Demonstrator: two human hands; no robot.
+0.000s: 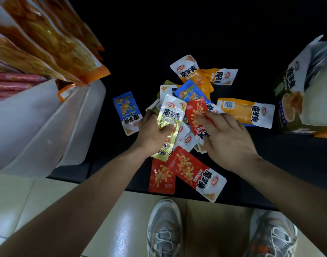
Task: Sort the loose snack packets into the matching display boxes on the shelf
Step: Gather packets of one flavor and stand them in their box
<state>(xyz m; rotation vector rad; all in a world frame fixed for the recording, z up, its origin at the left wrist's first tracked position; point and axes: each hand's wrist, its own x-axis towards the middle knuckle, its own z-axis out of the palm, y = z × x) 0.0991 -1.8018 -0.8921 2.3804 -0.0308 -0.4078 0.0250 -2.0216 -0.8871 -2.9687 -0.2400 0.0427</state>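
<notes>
Nearest, at the bottom edge, two grey shoes stand on pale tiles, and just above them two red packets overlap at the front lip of the dark shelf. Mid-frame, the left hand grips a gold-green packet, thumb pressed on its lower half, while the right hand lies flat with fingers spread, fingertips on a third red packet in the pile. Farther back lie two blue packets and three orange packets, with one green display box at the right edge.

grey sneakers on pale tiles; perhaps sausages left.
</notes>
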